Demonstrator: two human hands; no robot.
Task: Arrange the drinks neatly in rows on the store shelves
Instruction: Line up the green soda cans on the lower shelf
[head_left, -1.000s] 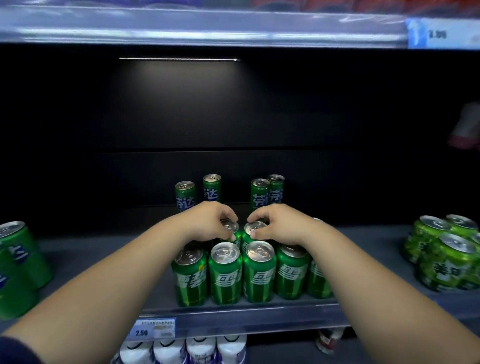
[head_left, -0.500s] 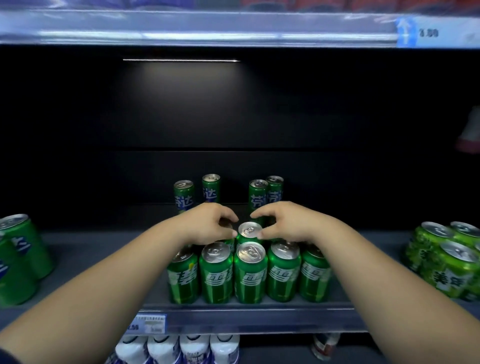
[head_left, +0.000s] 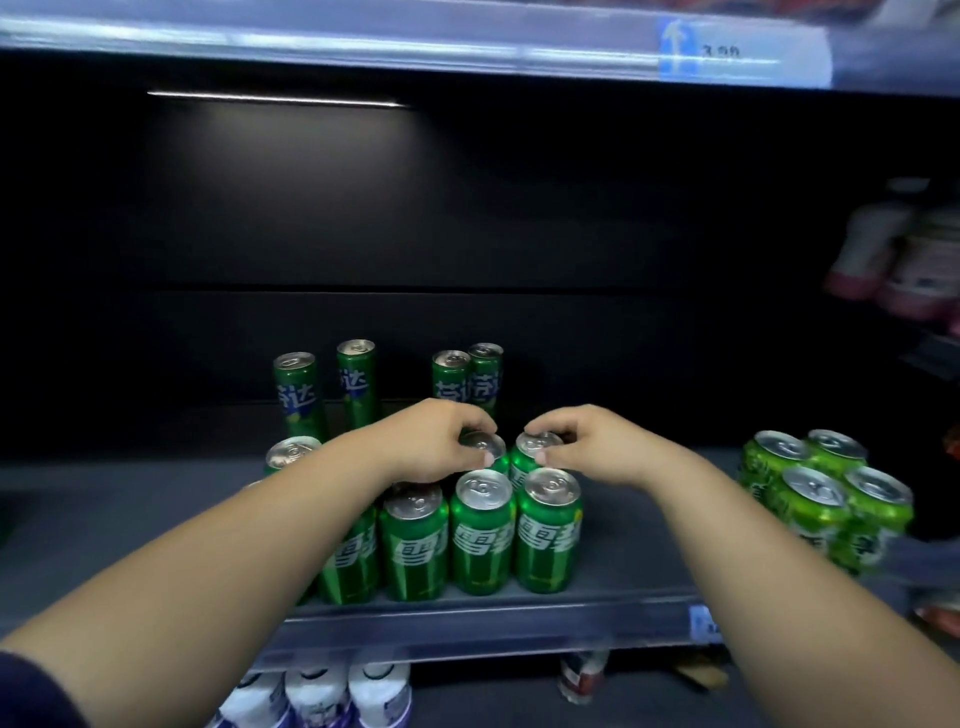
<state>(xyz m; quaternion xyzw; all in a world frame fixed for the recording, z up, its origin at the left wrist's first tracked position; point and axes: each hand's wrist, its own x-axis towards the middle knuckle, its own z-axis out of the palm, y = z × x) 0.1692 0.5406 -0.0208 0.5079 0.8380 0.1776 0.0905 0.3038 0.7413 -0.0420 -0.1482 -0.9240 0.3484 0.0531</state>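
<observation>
Several dark green soda cans (head_left: 483, 535) stand upright in a front row on the grey shelf (head_left: 649, 525). My left hand (head_left: 431, 441) grips the top of a second-row can (head_left: 485, 446). My right hand (head_left: 587, 447) pinches the rim of the neighbouring second-row can (head_left: 535, 451). Behind them several slim tall green cans (head_left: 358, 384) stand near the dark back wall. Another green can (head_left: 292, 453) peeks out left of my left forearm.
A shrink-wrapped pack of lighter green cans (head_left: 826, 493) sits at the right of the shelf. Pinkish bottles (head_left: 904, 260) blur at the far right. White bottles (head_left: 317, 696) stand on the shelf below. The shelf above (head_left: 467, 47) carries a price tag strip.
The view has shifted right, so the cans on the far left have left the frame. Both hands stay on the tops of the second-row cans, which sit slightly further back.
</observation>
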